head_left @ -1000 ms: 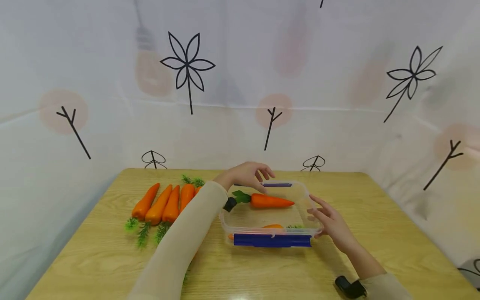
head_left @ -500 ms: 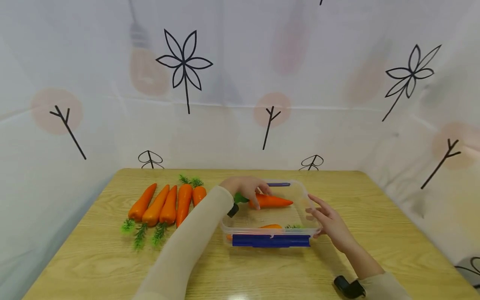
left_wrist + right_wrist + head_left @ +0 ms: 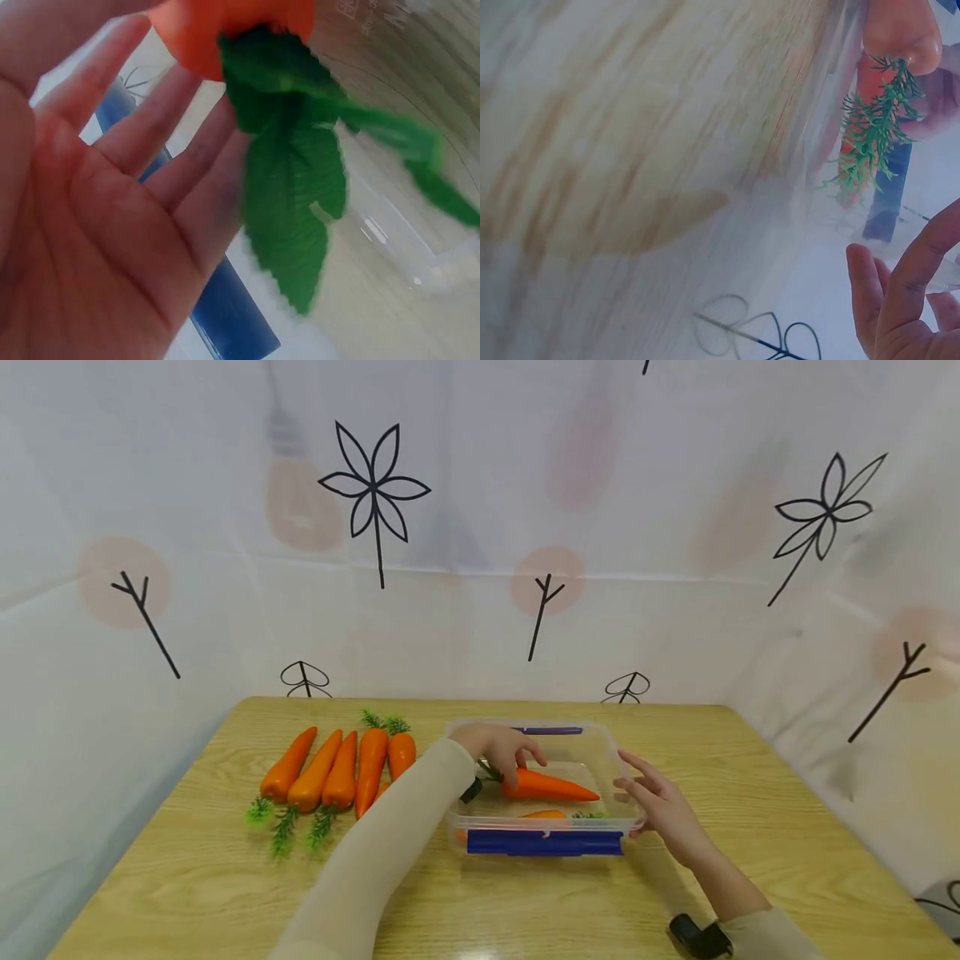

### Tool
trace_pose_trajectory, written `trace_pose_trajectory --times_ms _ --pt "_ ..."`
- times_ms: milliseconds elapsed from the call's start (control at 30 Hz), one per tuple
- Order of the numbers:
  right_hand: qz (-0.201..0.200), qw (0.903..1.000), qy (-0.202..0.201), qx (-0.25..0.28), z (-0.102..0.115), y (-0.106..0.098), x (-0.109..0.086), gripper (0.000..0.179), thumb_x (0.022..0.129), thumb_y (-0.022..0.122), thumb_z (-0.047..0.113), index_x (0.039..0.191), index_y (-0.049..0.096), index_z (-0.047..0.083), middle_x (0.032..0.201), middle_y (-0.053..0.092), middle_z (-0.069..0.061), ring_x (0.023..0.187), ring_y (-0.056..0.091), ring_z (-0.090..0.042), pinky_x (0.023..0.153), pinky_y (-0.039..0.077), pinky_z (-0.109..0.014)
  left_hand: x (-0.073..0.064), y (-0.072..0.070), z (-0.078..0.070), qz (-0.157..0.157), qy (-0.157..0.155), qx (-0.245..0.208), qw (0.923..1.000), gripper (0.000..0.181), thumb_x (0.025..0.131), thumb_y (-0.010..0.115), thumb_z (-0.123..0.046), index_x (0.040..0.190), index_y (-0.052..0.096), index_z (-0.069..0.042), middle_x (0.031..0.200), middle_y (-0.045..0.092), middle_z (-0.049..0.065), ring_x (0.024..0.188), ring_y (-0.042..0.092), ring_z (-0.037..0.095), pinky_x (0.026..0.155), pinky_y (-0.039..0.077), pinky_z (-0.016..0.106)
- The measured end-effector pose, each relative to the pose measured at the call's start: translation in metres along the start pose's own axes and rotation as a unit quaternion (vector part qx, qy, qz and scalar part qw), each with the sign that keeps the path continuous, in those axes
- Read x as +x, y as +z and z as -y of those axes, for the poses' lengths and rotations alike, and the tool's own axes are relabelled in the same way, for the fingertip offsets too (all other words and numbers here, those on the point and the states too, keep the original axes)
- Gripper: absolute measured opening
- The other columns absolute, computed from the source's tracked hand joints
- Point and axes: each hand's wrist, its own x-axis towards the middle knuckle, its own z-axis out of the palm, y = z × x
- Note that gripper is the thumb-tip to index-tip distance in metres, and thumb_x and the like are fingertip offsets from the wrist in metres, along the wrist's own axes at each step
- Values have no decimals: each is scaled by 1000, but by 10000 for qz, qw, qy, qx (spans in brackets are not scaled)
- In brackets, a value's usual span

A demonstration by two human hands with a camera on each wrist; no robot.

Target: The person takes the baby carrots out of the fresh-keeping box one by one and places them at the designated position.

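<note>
In the head view a clear plastic container with blue clips sits on the table. My left hand reaches into it and grips a carrot near its leafy end, the tip pointing right. In the left wrist view, the fingers of my left hand lie behind the carrot's thick orange end, its broad green leaves hanging beside the palm. My right hand rests with spread fingers against the container's right wall. Another carrot lies inside along the front wall.
Several carrots with feathery green tops lie side by side left of the container, partly behind the left sleeve. A wooden table carries everything. A patterned white cloth hangs behind it. A black strap device sits at the right wrist.
From above the container, my left hand has come down onto the carrot and taken hold of it. The carrot has shifted toward the front and slightly right. My right hand has stayed in place.
</note>
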Motion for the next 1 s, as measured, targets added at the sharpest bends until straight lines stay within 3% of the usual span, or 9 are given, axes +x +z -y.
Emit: trace_pose_trajectory --times_ms 200,367,700,867,1000 --pt "-6 10000 2 0 -1 0 1 52 101 42 23 147 26 6 127 42 -36 109 50 -47 53 54 -42 -2 -1 0 -38 152 101 9998 50 78 74 -4 123 60 -23 128 52 8 109 52 17 78 48 23" --pt "-4 10000 37 18 0 0 0 52 101 43 23 147 25 5 127 42 -36 108 50 -46 53 54 -41 -7 -5 -2 -267 550 2 9981 49 78 74 -8 122 61 -24 122 55 4 110 51 18 82 46 24" --pt "29 10000 43 -80 3 -1 1 52 101 41 23 147 24 5 127 41 -36 108 52 -44 53 54 -40 -33 -21 -7 -618 1090 -695 9897 50 82 72 -11 128 55 -20 124 50 6 108 50 18 79 48 24" --pt "49 9999 68 -65 4 0 1 51 102 40 22 147 24 4 127 41 -36 109 51 -46 53 54 -40 -47 -24 -6 -972 1212 -1029 9825 52 82 71 -12 131 53 -20 124 49 6 102 53 19 80 48 26" --pt "9 9999 94 -87 6 0 1 51 102 41 22 147 24 4 126 42 -36 109 51 -46 53 54 -40 -58 -25 -5 -1489 1239 -1084 9750 53 82 71 -14 131 53 -21 121 52 6 95 57 18 77 49 27"
